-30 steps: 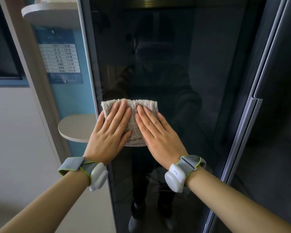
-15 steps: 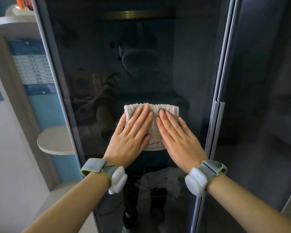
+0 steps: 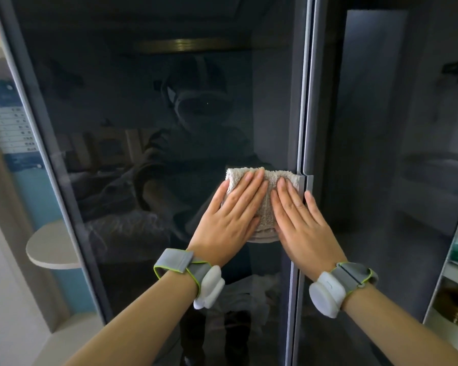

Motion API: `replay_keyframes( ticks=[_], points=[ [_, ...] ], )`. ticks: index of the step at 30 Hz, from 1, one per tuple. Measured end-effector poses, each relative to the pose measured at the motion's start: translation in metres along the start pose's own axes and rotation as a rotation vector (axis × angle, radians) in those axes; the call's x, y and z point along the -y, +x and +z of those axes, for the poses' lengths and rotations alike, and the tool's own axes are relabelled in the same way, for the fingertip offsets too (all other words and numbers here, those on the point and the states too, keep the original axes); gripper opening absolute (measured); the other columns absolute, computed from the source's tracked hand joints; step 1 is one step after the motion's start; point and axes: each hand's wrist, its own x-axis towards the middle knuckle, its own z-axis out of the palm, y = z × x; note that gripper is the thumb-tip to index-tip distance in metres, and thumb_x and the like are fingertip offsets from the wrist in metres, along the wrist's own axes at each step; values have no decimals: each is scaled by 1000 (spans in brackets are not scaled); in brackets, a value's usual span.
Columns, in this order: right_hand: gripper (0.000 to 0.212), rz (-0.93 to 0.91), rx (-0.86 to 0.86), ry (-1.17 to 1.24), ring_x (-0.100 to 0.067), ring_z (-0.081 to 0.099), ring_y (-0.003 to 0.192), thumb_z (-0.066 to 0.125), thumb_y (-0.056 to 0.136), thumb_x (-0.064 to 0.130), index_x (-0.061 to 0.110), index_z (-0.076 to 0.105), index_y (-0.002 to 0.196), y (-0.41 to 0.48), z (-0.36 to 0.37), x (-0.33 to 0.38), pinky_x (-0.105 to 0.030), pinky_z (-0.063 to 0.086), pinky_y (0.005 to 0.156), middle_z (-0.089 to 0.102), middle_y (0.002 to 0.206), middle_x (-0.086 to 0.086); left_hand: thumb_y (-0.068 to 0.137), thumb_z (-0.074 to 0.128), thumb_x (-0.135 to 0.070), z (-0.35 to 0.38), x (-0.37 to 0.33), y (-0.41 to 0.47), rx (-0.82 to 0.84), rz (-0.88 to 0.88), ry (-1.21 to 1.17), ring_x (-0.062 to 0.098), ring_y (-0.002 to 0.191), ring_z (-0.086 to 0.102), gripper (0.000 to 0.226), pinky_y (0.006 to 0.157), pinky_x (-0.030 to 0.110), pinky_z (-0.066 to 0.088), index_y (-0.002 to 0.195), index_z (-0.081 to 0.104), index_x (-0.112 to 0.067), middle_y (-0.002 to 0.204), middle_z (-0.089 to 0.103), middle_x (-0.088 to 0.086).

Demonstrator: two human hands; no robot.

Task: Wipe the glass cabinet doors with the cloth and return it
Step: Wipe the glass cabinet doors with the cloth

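We pressed the cloth (image 3: 265, 196) against the glass door (image 3: 148, 128).
Our left hand (image 3: 230, 220) and right hand (image 3: 302, 225) lay flat on it, fingers extended, gripping nothing, beside the frame (image 3: 303, 114).

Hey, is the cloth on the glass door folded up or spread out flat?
Folded. The cloth shows stacked layers at its lower edge, a compact pad under the left hand and right hand.

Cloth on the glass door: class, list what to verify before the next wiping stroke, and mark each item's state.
1. Cloth flat against the left glass door: ok.
2. Left hand pressing the cloth: ok.
3. Right hand pressing the cloth: ok.
4. Cloth at the door's right frame, so this stroke's end is reached: ok.
5. Right glass door already wiped: cannot tell.
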Motion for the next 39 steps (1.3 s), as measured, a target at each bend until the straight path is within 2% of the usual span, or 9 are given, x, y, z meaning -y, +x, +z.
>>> replay_keyframes(
  ticks=[3, 13, 22, 26, 29, 31, 34, 39],
  points=[
    [54, 9, 15, 24, -30, 44, 131, 37, 87, 25, 1, 40, 135, 3, -3, 1, -50, 27, 106, 45, 142, -17, 93, 39, -35, -2, 6, 0, -1, 34, 17, 18, 137, 25, 55, 111, 39, 27, 141, 29, -9, 148, 25, 3],
    [54, 91, -80, 59, -31, 45, 130, 32, 87, 24, 0, 43, 133, 71, -27, -39, -50, 28, 106, 45, 141, -18, 94, 32, -39, -21, 51, 72, 1, 25, 81, 19, 138, 28, 56, 110, 44, 27, 141, 29, -10, 149, 33, 5],
    [54, 127, -196, 69, -30, 48, 127, 33, 83, 20, -1, 49, 130, 139, -54, -77, -49, 38, 103, 49, 138, -18, 93, 27, -42, -45, 98, 137, -18, 29, 131, 22, 138, 28, 59, 110, 46, 27, 142, 26, -9, 150, 31, 7],
    [54, 139, -236, 88, -30, 49, 127, 32, 82, 19, -2, 50, 129, 168, -65, -95, -49, 36, 104, 50, 137, -19, 92, 28, -41, -56, 116, 166, -37, 23, 96, 24, 138, 28, 59, 111, 45, 25, 141, 28, -9, 150, 31, 8],
    [55, 151, -270, 95, -31, 49, 127, 30, 82, 19, -2, 50, 129, 191, -73, -108, -49, 35, 105, 51, 136, -19, 93, 25, -42, -64, 131, 188, -39, 25, 66, 24, 140, 22, 60, 114, 43, 20, 143, 23, -9, 152, 25, 8],
    [55, 155, -286, 101, -31, 49, 127, 29, 83, 19, -3, 49, 129, 204, -77, -114, -50, 35, 104, 51, 136, -19, 93, 20, -44, -67, 140, 199, -31, 24, 31, 22, 143, 11, 61, 117, 39, 12, 144, 15, -11, 155, 16, 6],
    [56, 169, -293, 105, -31, 44, 131, 25, 84, 19, -2, 44, 132, 222, -83, -125, -48, 26, 109, 46, 141, -19, 91, 12, -47, -71, 152, 217, -44, 6, 10, 17, 142, -6, 64, 116, 33, -3, 145, 4, -15, 157, 4, 2],
    [65, 170, -310, 134, -29, 26, 141, 10, 84, 24, 0, 28, 141, 256, -91, -144, -38, 3, 113, 29, 151, -17, 92, 14, -48, -80, 174, 249, -81, 7, 29, 15, 144, -7, 64, 113, 28, -11, 146, -1, -16, 157, -3, 1]
  ],
)
